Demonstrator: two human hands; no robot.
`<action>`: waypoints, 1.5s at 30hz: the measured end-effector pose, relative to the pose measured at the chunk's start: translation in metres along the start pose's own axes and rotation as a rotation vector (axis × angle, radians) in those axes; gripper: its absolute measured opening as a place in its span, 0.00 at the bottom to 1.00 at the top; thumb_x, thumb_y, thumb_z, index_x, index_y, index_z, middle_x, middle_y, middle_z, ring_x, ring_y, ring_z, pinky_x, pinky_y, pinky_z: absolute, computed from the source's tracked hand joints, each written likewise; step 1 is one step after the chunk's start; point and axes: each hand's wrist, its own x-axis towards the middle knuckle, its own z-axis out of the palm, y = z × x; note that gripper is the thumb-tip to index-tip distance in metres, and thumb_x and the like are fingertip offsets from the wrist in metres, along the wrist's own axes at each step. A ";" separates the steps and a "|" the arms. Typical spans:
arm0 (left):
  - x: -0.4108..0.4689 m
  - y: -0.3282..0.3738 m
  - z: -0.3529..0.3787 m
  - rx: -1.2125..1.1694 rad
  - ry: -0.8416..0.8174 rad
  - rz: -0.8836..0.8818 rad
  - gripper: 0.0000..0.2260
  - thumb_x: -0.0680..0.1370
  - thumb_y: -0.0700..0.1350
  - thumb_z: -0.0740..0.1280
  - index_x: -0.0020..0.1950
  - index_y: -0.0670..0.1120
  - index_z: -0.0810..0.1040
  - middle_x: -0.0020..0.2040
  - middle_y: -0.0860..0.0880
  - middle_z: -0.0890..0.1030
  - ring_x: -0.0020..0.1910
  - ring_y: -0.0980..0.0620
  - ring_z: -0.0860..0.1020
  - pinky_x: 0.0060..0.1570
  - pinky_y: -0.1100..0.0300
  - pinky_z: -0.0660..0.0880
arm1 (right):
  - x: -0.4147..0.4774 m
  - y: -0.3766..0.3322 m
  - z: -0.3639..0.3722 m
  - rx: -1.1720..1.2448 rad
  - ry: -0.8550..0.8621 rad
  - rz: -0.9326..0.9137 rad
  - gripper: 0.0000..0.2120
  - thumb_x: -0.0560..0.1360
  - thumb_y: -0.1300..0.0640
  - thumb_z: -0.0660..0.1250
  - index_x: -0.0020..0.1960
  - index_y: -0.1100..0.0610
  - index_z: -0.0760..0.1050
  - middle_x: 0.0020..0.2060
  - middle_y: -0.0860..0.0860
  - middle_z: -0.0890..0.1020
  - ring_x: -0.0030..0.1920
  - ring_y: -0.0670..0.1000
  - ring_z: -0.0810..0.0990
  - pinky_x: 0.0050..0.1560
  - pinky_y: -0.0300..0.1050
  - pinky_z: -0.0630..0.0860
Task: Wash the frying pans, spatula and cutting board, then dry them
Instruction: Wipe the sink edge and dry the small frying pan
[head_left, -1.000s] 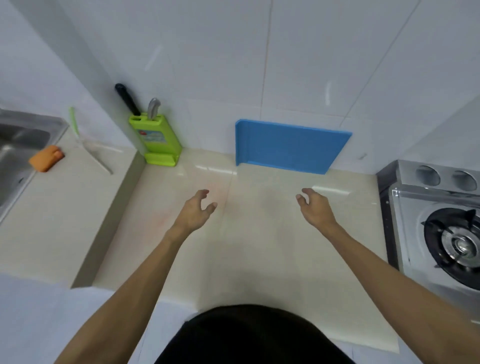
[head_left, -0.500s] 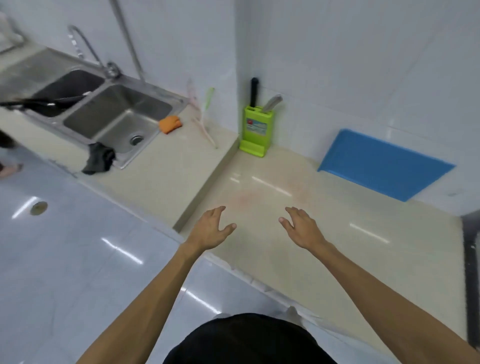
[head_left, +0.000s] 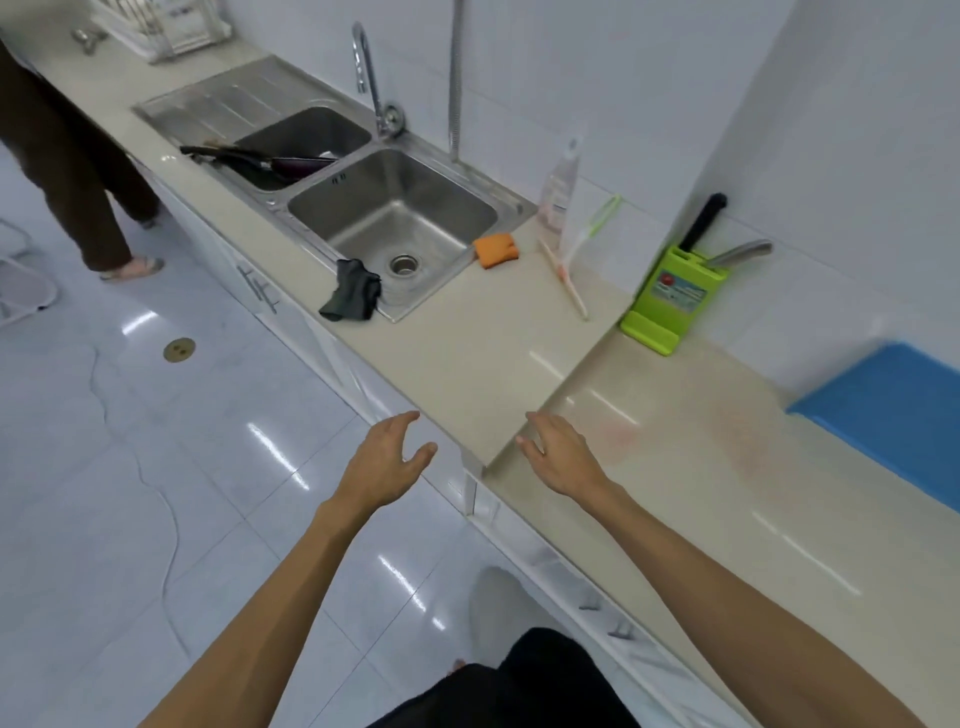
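Dark frying pans (head_left: 260, 163) with long handles lie in the far basin of a steel double sink (head_left: 511, 208). A blue cutting board (head_left: 888, 415) leans against the wall at the right. My left hand (head_left: 382, 462) hovers over the floor just off the counter's front edge, fingers relaxed and holding nothing. My right hand (head_left: 561, 454) hovers at the counter's step, fingers spread and also holding nothing. An orange sponge (head_left: 496, 249) lies beside the near basin and a dark cloth (head_left: 350, 291) hangs over the sink's front rim. I cannot make out a spatula.
A green knife block (head_left: 670, 296) with two knives stands by the wall corner. A clear soap bottle (head_left: 558, 192) and a green brush (head_left: 587, 236) lean near the sponge. Another person's legs (head_left: 78, 187) stand at the far left. A dish rack (head_left: 166, 31) sits beyond the sink.
My view has swung left from the blue board toward the sink. Both hands have drawn back to the counter's front edge, still holding nothing.
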 end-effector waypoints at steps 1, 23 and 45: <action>0.010 -0.006 -0.009 -0.013 0.016 -0.005 0.28 0.82 0.56 0.64 0.78 0.46 0.65 0.76 0.46 0.69 0.75 0.47 0.65 0.73 0.53 0.63 | 0.014 -0.008 0.005 0.016 0.001 -0.009 0.26 0.84 0.47 0.60 0.77 0.60 0.65 0.75 0.59 0.68 0.76 0.58 0.64 0.75 0.55 0.63; 0.297 -0.153 -0.193 -0.024 -0.072 -0.102 0.23 0.83 0.51 0.64 0.75 0.44 0.69 0.71 0.45 0.75 0.69 0.45 0.74 0.67 0.53 0.71 | 0.372 -0.225 0.057 0.200 -0.065 0.088 0.23 0.81 0.54 0.66 0.74 0.59 0.69 0.69 0.56 0.76 0.70 0.56 0.72 0.69 0.47 0.68; 0.482 -0.232 -0.231 -0.315 -0.791 -0.042 0.40 0.73 0.43 0.77 0.80 0.49 0.62 0.60 0.44 0.82 0.59 0.49 0.79 0.62 0.58 0.75 | 0.466 -0.337 0.133 0.825 0.444 0.857 0.16 0.74 0.60 0.75 0.60 0.52 0.79 0.45 0.51 0.80 0.52 0.56 0.80 0.60 0.49 0.77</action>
